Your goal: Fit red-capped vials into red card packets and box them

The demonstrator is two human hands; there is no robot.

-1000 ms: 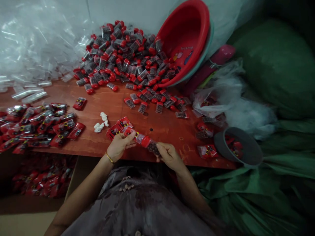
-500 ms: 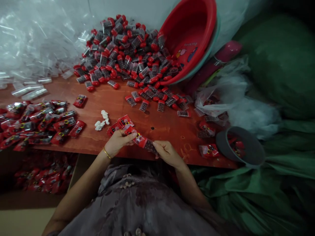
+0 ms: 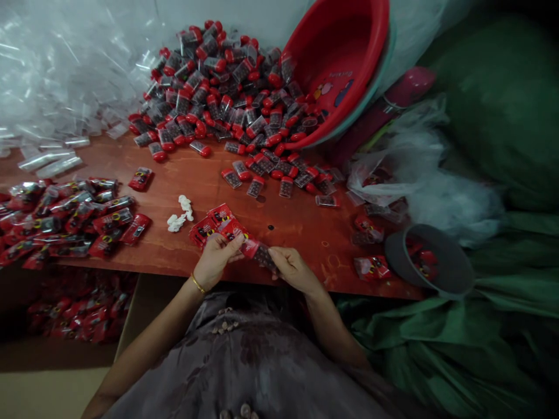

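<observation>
Between both hands [image 3: 218,256] [image 3: 293,269], clear container [image 3: 264,256] deeper inside red packet [image 3: 234,229] than before

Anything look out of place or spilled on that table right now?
The red basin is tipped steeply, with red-capped containers heaped at its mouth and strewn before it, as if poured out, perhaps deliberately. Crumpled white scraps lie loose, like litter. I see no clear damage on the red packet in the left hand.
</observation>
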